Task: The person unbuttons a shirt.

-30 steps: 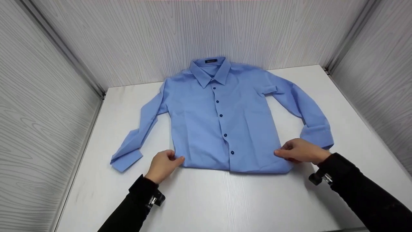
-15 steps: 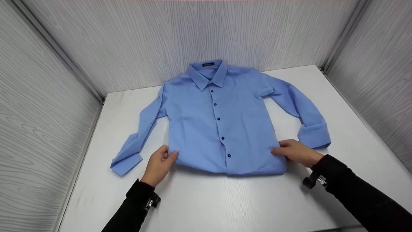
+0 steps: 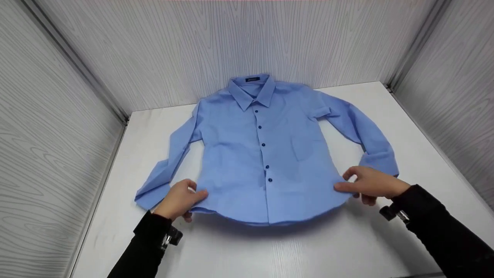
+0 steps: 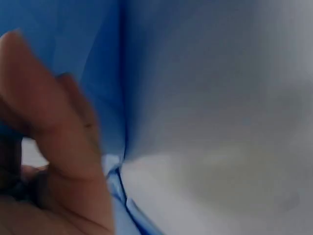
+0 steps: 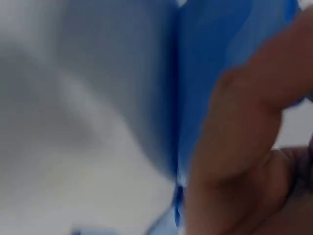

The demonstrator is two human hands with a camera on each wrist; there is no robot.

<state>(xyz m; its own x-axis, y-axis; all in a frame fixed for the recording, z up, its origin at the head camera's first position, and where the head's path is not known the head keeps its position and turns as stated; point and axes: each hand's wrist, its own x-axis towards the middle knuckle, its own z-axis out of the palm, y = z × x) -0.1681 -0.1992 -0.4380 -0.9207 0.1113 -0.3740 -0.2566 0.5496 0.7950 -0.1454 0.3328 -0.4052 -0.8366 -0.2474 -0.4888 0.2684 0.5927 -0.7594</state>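
Note:
A light blue button-up shirt (image 3: 231,162) lies front up, its collar (image 3: 252,92) at the back wall and dark buttons down the middle. My left hand (image 3: 179,199) pinches the lower left corner of the shirt, thumb on top. At the lower right corner my right hand (image 3: 372,183) pinches the cloth the same way. Between the hands the curved hem (image 3: 266,223) is raised and casts a shadow beneath. Both wrist views show blurred fingers beside the blue cloth. The left sleeve (image 3: 166,164) reaches partly behind my left hand; the right sleeve (image 3: 370,131) bends down toward my right wrist.
The shirt is on a white table (image 3: 239,255). White wood-grain panels rise behind it, with a back wall (image 3: 173,46) and side walls at left (image 3: 46,154) and right (image 3: 455,77). Small devices are strapped at both black-sleeved wrists.
The hem, which was tucked under a second ago, has come out toward me and hangs unfolded in a curve. My hands have moved slightly apart while holding the shirt's corners.

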